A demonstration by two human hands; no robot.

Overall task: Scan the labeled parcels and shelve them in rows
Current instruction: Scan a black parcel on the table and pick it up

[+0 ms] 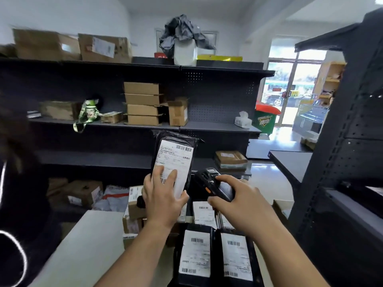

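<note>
Dark shelves (209,127) behind; left grip (163,200) holds parcel (176,156), right grip (238,196) a half-covered scanner (208,180).

We see a black parcel (176,160), white barcode label facing us, held upright before the dark shelving (103,123), a handheld scanner (215,185) just beside it, two similar parcels (194,253) (236,257) lying below.
</note>
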